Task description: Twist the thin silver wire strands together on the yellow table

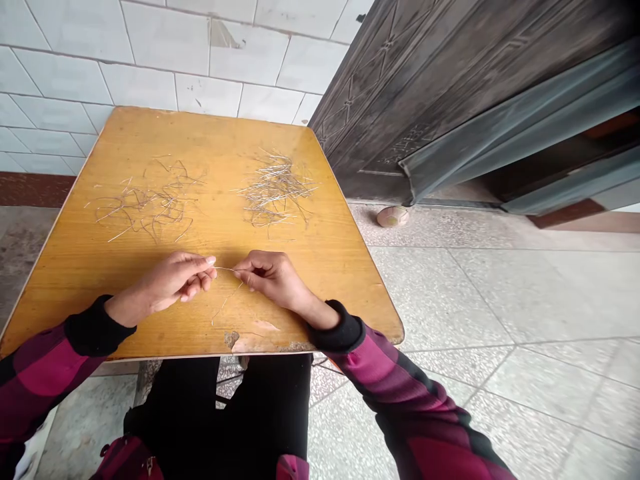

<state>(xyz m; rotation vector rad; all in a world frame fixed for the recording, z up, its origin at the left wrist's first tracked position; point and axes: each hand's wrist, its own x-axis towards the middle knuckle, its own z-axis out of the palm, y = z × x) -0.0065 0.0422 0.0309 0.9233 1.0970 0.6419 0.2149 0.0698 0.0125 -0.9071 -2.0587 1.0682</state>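
Near the front of the wooden table (210, 143), a thin wire (225, 269) is stretched between my two hands. My left hand (180, 280) pinches one end between thumb and index finger, the other fingers loosely curled. My right hand (273, 277) pinches the wire a short way off, its fingers bent in. Below the right fingertips another thin length of wire (227, 303) hangs or lies at a slant; whether it is the same piece I cannot tell. Beyond my left hand lies a loose pile of bent wires (150, 207). A denser pile of straighter wires (277, 187) lies beyond my right hand.
A white tiled wall (160, 60) stands behind the table. To the right are a dark carved door (380, 100), a grey cloth (500, 140) and a roundish stone-like object (393, 217) on the speckled floor (440, 293). The table's front edge is chipped.
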